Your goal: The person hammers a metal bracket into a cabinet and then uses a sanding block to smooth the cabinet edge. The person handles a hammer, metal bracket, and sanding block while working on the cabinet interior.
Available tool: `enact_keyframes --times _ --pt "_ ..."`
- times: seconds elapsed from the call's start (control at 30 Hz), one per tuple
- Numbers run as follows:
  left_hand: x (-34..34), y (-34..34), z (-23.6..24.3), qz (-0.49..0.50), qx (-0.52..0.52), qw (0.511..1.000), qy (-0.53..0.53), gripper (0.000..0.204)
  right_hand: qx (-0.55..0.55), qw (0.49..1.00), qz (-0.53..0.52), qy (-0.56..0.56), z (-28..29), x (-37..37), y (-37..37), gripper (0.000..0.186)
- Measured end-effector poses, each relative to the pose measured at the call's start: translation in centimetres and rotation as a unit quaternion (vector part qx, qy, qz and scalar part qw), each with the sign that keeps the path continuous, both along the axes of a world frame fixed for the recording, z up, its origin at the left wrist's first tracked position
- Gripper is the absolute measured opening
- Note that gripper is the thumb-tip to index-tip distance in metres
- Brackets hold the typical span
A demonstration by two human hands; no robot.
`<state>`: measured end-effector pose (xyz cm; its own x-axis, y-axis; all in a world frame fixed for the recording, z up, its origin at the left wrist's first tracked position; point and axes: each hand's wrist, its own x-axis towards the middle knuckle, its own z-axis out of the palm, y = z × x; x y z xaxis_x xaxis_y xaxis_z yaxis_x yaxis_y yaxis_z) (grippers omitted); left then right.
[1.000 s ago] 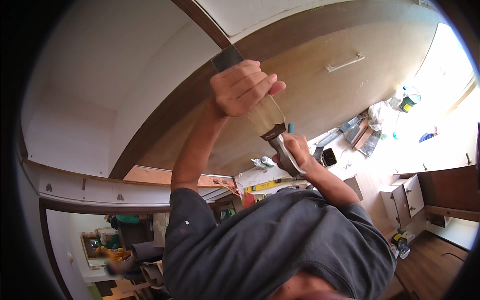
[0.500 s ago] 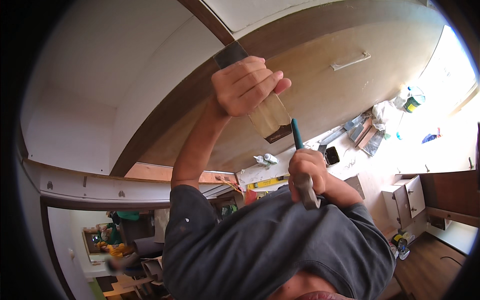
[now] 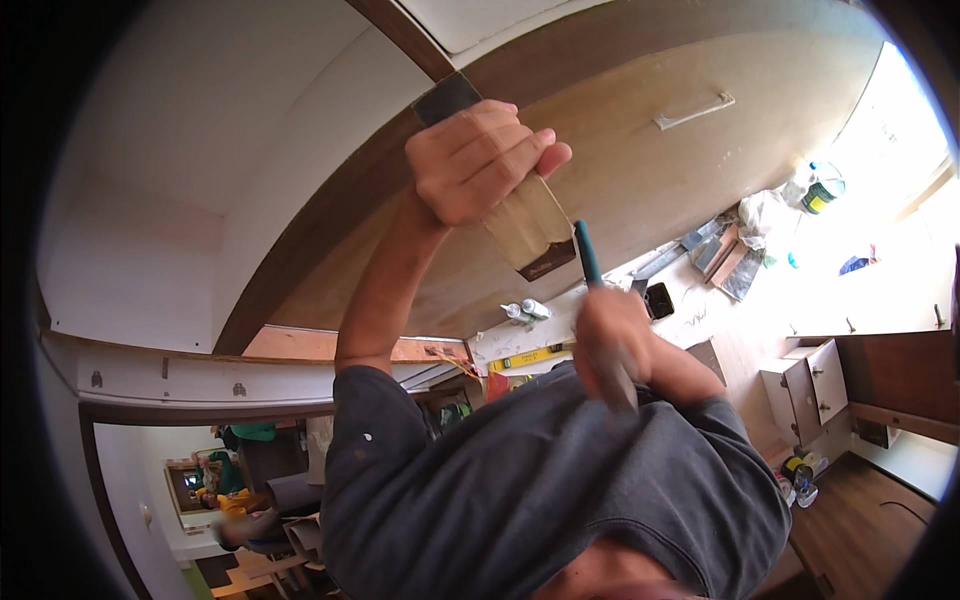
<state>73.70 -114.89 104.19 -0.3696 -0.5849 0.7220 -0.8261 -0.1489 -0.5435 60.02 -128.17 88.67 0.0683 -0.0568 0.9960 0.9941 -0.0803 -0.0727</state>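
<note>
And you're in the middle of the hammering, by the look of it: your left hand [image 3: 482,165] has its fingers wrapped round the block [image 3: 530,225], whose dark upper end lies up against the brown trim [image 3: 600,45]. Your right hand [image 3: 612,335] clenches the hammer [image 3: 588,255] close to its blurred head, teal handle jutting up beside the block's lower end. Head and block are apart right now, so this reads as between blows! The next move calls for a steady left grip and a square tap on that lower end, clear of your knuckles. Against one second ago, the hammer has dropped away; back then its head was right at the block's end. The block is in nearly the same place.
</note>
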Motion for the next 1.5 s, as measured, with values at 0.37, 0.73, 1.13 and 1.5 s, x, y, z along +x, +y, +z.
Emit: enact_keyframes --times 0.37,0.73,1.13,1.5 --pt "-0.1 0.1 0.1 -0.005 -0.001 1.0 0.006 0.02 -0.01 0.993 0.031 0.112 1.7 -1.4 -0.7 0.026" --pt "-0.6 0.1 0.5 0.005 0.023 0.999 0.036 0.019 -0.019 0.996 0.057 0.069 0.8 -2.1 -1.5 0.037" --pt "-1.0 0.1 0.7 0.016 0.015 0.999 0.039 0.02 0.125 0.917 0.239 0.293 0.9 -5.0 -4.1 0.031" --pt "-0.1 -0.1 0.4 -0.004 -0.004 1.0 0.004 0.021 0.148 0.924 0.141 0.322 -0.8 -5.1 -5.4 0.042"
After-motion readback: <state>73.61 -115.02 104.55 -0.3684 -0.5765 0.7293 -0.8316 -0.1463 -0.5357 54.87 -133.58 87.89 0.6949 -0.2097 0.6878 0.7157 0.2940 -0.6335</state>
